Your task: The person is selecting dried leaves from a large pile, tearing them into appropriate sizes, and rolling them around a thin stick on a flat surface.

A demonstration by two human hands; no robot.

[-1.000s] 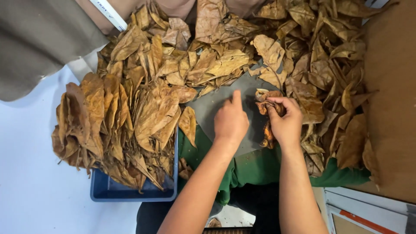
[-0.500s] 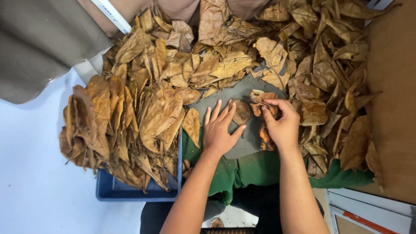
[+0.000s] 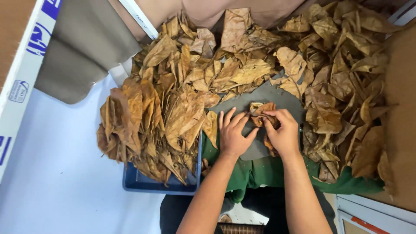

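**Both hands on one crumpled leaf, grey board, mid-scene**

Left hand [image 3: 234, 134]: lies palm down, fingers spread and flat, grasping nothing; its fingertips touch the near left edge of a crumpled brown leaf [image 3: 261, 112]. Right hand [image 3: 284, 134]: fingers curled, pinching the same leaf from the right side, thumb and forefinger closed on its edge.

The leaf sits on a grey board [image 3: 277, 95], in the bare patch between the two leaf heaps. A second small dark leaf piece [image 3: 269, 146] shows just beside the right hand's thumb side, partly hidden.

Green cloth [image 3: 260, 171] lies under the near edge of the board, below both wrists.

Left of the hands: a stacked heap of dry brown leaves [image 3: 147, 125] overhanging a blue tray [image 3: 143, 183]. Right and far: a loose pile of paler dry leaves [image 3: 338, 82], spreading to a brown cardboard sheet [image 3: 401, 108]. Far left: grey fabric [image 3: 82, 47] on a pale tabletop [image 3: 52, 173].
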